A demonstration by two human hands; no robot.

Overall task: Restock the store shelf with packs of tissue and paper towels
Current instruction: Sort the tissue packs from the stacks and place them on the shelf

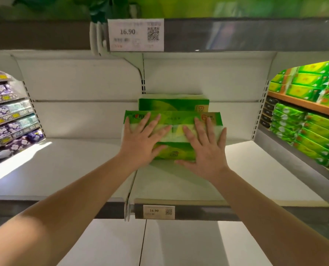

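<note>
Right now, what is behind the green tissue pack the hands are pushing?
Behind the green plastic-wrapped tissue pack under the left hand and right hand stands another green tissue pack. Only its top shows; the rest is covered. Behind that is the white shelf back panel.

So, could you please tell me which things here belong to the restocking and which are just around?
In the job:
- front pack, pressed by flat left hand and right hand
- back pack behind it
- shelf

Just around:
- upper price tag
- lower price tag
- green packs, neighbouring shelves to the right
- purple packs, left
</note>
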